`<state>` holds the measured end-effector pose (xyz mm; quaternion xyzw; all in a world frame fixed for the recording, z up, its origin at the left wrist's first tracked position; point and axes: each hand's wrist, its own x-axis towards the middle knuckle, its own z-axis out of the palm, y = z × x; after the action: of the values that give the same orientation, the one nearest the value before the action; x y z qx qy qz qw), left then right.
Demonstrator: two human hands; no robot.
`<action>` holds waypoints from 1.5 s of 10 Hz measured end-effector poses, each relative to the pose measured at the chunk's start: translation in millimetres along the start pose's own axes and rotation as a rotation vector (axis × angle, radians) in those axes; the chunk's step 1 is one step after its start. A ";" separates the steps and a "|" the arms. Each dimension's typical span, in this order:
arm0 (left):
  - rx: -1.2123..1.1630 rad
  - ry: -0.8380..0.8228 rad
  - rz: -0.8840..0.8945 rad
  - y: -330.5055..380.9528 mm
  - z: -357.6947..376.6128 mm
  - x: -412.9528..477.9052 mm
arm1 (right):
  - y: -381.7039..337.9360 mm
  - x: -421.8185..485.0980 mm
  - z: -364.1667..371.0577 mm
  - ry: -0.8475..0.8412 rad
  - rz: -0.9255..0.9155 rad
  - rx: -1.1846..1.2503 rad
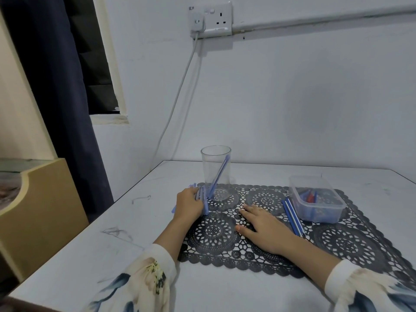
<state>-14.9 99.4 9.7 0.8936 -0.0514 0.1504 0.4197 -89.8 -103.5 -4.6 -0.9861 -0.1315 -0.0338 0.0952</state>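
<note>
A clear plastic cup [216, 163] stands upright at the far edge of a dark lace mat [337, 244], with one light-blue stick [219, 174] leaning inside it. Just left of the cup, my left hand [188, 206] grips a bundle of light-blue sticks [202, 199] lying on the mat's corner. My right hand [263, 228] rests flat on the mat, fingers straight, holding nothing. A few dark-blue pencils [292, 216] lie to the right of that hand.
A clear rectangular tub [315, 199] with red and blue items inside sits at the mat's right. The white table [112, 255] meets the wall behind. A cable hangs from a wall socket [211, 20]. A wooden cabinet [33, 210] stands at left.
</note>
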 end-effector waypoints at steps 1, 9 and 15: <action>-0.013 -0.004 0.026 0.3 -0.6 -0.4 | 0.3 0.4 0.1 -0.004 -0.001 -0.001; 0.265 -0.146 0.037 -35.1 -20.0 21.4 | 1.2 0.6 0.1 -0.010 -0.005 -0.001; 0.216 -0.091 0.000 -34.6 -13.9 19.6 | 3.1 2.1 2.2 -0.012 -0.012 -0.002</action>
<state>8.1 133.0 -1.2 0.9396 -0.0537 0.1142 0.3180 -86.9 -105.4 -7.1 -0.9856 -0.1382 -0.0287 0.0934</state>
